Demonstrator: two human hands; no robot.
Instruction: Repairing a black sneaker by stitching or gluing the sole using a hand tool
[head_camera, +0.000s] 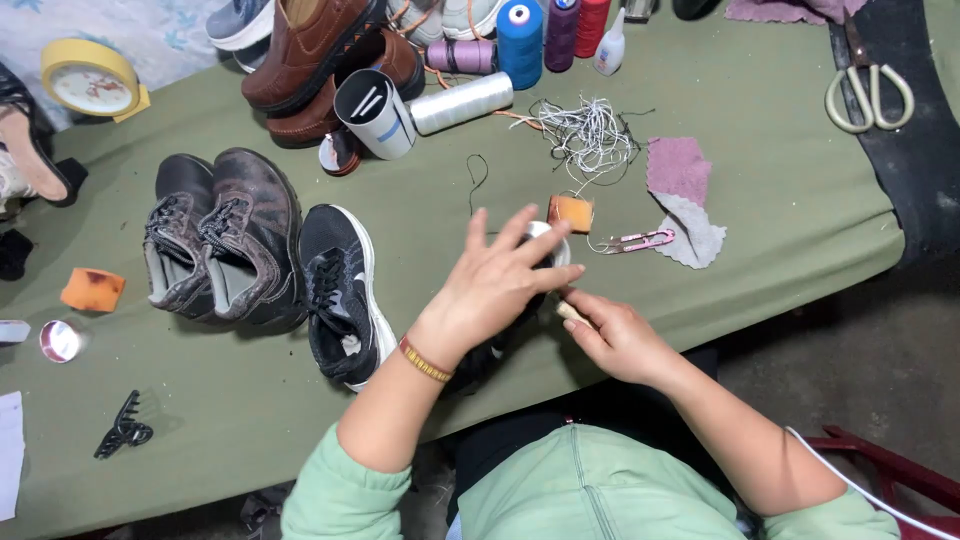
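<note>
Your right hand (622, 342) pinches a small pale stub (572, 312) between thumb and fingers, closed on it at the near table edge. At its ten o'clock, your left hand (497, 280) lies spread, fingers apart, pressing on a black sneaker with a white sole (548, 248) whose long axis runs from seven to one o'clock, mostly hidden beneath the palm. The left hand is the nearer one to the shoe; the stub almost touches it. Just beyond, at one o'clock, sits an orange sponge block (572, 212). Farther still stands a black-and-white paper tube (377, 113), with a tall blue thread spool (520, 44) behind it.
</note>
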